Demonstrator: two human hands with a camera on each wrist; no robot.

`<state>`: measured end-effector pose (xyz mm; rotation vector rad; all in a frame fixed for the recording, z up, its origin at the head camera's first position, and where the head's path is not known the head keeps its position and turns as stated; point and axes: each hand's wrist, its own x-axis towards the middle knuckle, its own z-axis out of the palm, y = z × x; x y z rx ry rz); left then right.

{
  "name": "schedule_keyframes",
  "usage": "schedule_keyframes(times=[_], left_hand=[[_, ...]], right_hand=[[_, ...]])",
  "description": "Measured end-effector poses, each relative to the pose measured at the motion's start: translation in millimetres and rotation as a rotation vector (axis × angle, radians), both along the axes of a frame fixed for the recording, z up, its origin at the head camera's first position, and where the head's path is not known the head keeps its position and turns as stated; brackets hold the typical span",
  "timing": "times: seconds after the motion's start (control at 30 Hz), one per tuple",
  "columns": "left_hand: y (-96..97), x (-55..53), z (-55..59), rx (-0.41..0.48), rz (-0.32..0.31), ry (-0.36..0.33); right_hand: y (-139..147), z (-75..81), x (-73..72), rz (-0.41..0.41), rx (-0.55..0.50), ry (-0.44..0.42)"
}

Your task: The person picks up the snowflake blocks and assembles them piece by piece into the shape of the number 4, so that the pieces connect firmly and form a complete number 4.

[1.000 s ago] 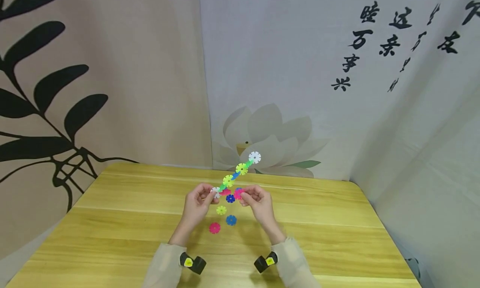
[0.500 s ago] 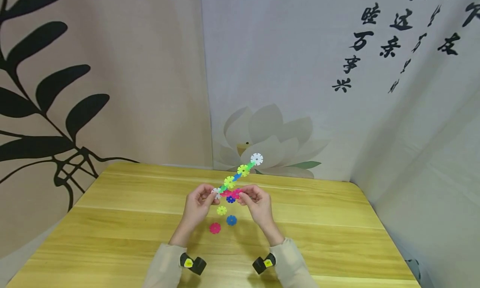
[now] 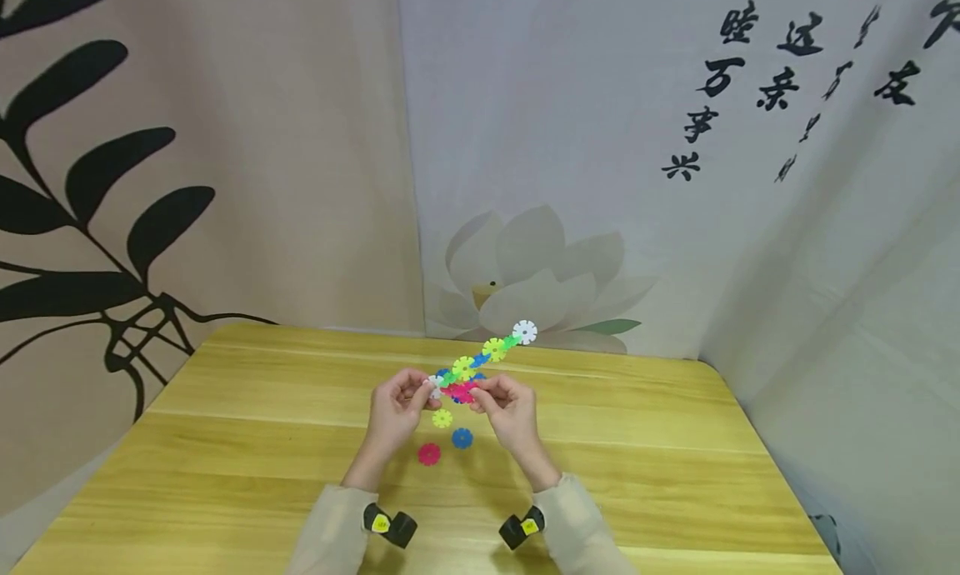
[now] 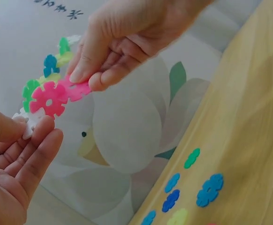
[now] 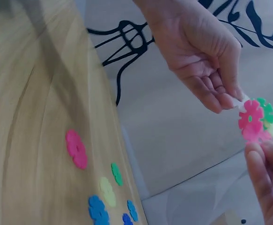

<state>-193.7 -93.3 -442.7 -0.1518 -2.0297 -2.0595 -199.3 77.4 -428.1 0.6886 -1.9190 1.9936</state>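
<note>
1. Chain of flower-shaped discs (image 3: 465,367): held up at the centre of the head view, below the middle, it slants from the hands toward the upper right, above the tabletop (image 3: 637,475).
2. Its colours run white, green, yellow, blue, yellow, green, ending in a white disc (image 3: 525,332) at the upper right end.
3. The left hand (image 3: 396,404), left of centre, pinches the white disc at the chain's lower end between thumb and fingers.
4. The right hand (image 3: 513,410), right of centre, pinches a pink disc (image 4: 76,89) between thumb and fingers.
5. That disc touches another pink disc (image 4: 48,100), at the left of the left wrist view, which overlaps the chain's white and green discs. Whether the two pinks are slotted together I cannot tell.
6. On the tabletop, below the hands in the head view, lie a loose yellow disc (image 3: 442,418), a blue disc (image 3: 462,438) and a loose pink disc (image 3: 429,454), apart from one another.
7. The left wrist view also shows a green disc (image 4: 191,158) and a dark blue disc (image 4: 170,200) on the tabletop, lower right.
8. Pale sleeves (image 3: 333,529) reach in from the bottom of the head view.
</note>
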Motion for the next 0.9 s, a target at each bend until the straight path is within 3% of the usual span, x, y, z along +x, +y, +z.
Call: schedule_keyframes(times=[0.27, 0.37, 0.43, 0.57, 0.7, 0.9], left_hand=[[1.6, -0.6, -1.4, 0.085, -0.014, 0.033], [0.3, -1.6, -1.5, 0.088, 0.001, 0.034], [-0.6, -2.7, -1.3, 0.090, 0.012, 0.037], [-3.6, -4.7, -0.4, 0.107, 0.023, 0.044], [-4.8, -5.7, 1.6, 0.131, 0.021, 0.048], [-6.1, -6.1, 4.0, 0.147, 0.024, 0.034]], right_hand=[[2.3, -26.0, -13.7, -0.019, -0.103, -0.050], [8.3, -33.8, -23.8, -0.086, -0.075, -0.106], [14.1, -38.4, -31.0, -0.156, 0.002, -0.166], [23.9, -50.7, -44.6, -0.244, 0.285, -0.265], [30.6, -64.4, -55.9, -0.246, 0.475, -0.336], [31.7, -76.5, -66.4, -0.228, 0.626, -0.377]])
